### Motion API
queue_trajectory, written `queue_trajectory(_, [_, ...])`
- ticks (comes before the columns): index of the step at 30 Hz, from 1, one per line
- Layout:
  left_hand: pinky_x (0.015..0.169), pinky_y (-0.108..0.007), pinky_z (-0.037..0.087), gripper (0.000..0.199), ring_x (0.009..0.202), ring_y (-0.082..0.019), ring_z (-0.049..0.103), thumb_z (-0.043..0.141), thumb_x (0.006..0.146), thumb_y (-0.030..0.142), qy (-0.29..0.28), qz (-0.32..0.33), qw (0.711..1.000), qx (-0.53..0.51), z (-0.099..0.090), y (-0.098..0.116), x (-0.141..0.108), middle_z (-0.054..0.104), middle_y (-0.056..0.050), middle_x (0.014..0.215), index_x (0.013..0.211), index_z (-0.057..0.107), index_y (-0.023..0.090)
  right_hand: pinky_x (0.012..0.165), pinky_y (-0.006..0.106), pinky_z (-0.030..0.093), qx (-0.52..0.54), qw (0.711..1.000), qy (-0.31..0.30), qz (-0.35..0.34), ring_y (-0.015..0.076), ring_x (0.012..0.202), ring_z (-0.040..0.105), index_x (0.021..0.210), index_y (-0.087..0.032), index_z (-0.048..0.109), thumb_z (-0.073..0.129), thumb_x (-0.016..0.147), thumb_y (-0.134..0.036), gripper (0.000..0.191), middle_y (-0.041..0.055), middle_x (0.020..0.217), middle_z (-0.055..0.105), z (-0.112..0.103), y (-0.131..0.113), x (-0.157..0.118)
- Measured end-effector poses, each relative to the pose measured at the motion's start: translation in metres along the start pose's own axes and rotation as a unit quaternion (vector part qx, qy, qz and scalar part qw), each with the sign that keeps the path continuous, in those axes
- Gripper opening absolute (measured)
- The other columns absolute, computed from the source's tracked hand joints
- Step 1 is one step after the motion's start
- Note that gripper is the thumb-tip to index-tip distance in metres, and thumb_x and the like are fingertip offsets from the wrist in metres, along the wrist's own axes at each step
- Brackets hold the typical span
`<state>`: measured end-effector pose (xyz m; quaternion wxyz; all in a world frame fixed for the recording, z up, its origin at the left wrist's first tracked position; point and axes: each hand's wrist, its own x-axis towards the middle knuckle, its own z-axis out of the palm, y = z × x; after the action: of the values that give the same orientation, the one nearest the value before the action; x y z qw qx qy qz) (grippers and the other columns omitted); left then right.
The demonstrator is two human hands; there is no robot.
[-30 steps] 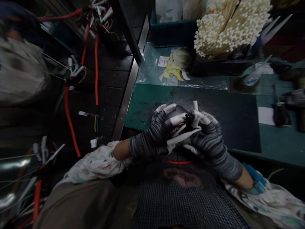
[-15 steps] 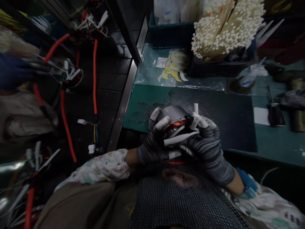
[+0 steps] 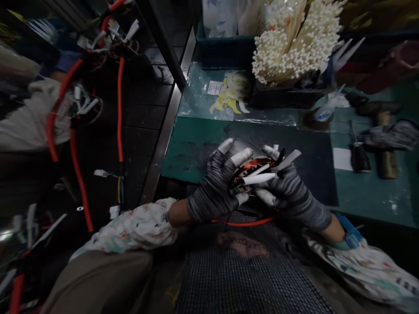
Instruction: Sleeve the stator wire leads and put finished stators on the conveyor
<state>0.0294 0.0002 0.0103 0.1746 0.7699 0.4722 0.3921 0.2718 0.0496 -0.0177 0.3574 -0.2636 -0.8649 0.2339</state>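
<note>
Both my hands wear grey striped gloves with white-wrapped fingertips. My left hand (image 3: 218, 185) grips the left side of a round motor part (image 3: 253, 165), with fingers over its top edge and the thumb low. On its right side my right hand (image 3: 290, 192) is closed round the rim. Copper windings, a bit of green board and white sleeves (image 3: 260, 178) show on the part's near face. A red cable (image 3: 250, 223) curves below it, over my checked apron. The part is held at the near edge of a green mat (image 3: 190, 148).
White-tipped sticks (image 3: 294, 52) stand in a dark bin behind. Yellow pieces (image 3: 231, 93) lie in plastic. A glue bottle (image 3: 327, 111), screwdriver (image 3: 359, 155) and hammer (image 3: 386, 144) lie right. Wired parts with red cables (image 3: 120, 109) hang left, near another person's sleeve (image 3: 29, 117).
The round part has turned between my hands, and its wound face and sleeves show more to the right. My left fingers have shifted over its top. The other person's arm has moved.
</note>
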Motion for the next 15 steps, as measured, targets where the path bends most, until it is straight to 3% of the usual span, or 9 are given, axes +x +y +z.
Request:
queue_trajectory(2, [0.127,-0.065,0.038,0.088,0.16,-0.043,0.033,0.076,0.088,0.038,-0.009,0.014,1.0,0.002,-0.002,0.0,0.003,0.035,-0.018,0.169,0.163,0.031,0.027,0.124,0.07,0.039,0.012,1.0,-0.008,-0.003,0.0371,0.159,0.039,0.127,-0.038,0.072,0.073,0.092,-0.024,0.038,-0.0019,0.177,0.031,0.001,0.003,0.001])
queue_trajectory(5, [0.127,-0.065,0.038,0.089,0.16,-0.043,0.033,0.075,0.089,0.038,-0.013,0.023,1.0,0.002,-0.004,0.0,0.005,0.037,-0.017,0.168,0.163,0.029,0.026,0.126,0.073,0.035,0.015,1.0,-0.01,0.006,0.0392,0.159,0.038,0.127,-0.039,0.073,0.073,0.092,-0.026,0.037,0.0013,0.168,0.046,0.003,0.001,0.001])
queue_trajectory(7, [0.128,-0.065,0.038,0.088,0.16,-0.043,0.032,0.076,0.088,0.038,-0.022,0.007,1.0,0.001,-0.007,0.003,0.005,0.032,-0.018,0.171,0.163,0.03,0.027,0.125,0.07,0.04,0.016,0.999,0.0,0.052,0.0377,0.155,0.044,0.129,-0.041,0.072,0.074,0.093,-0.027,0.039,0.0019,0.161,0.054,0.004,-0.004,0.0])
queue_trajectory(11, [0.129,-0.064,0.037,0.086,0.161,-0.041,0.032,0.076,0.087,0.03,-0.05,-0.041,0.998,-0.002,-0.011,0.01,0.007,0.026,-0.016,0.173,0.161,0.033,0.029,0.118,0.063,0.052,0.037,0.987,0.025,0.156,0.0344,0.146,0.054,0.145,-0.042,0.062,0.074,0.094,-0.03,0.054,0.0042,0.16,0.055,0.006,-0.018,0.001])
queue_trajectory(15, [0.128,-0.06,0.04,0.081,0.16,-0.039,0.034,0.076,0.09,0.034,-0.048,-0.061,0.996,-0.042,-0.017,0.008,0.01,0.029,-0.016,0.173,0.161,0.037,0.028,0.122,0.062,0.047,0.038,0.99,0.026,0.131,0.0345,0.148,0.05,0.142,-0.038,0.066,0.07,0.096,-0.027,0.048,0.0062,0.157,0.057,0.01,-0.025,0.012])
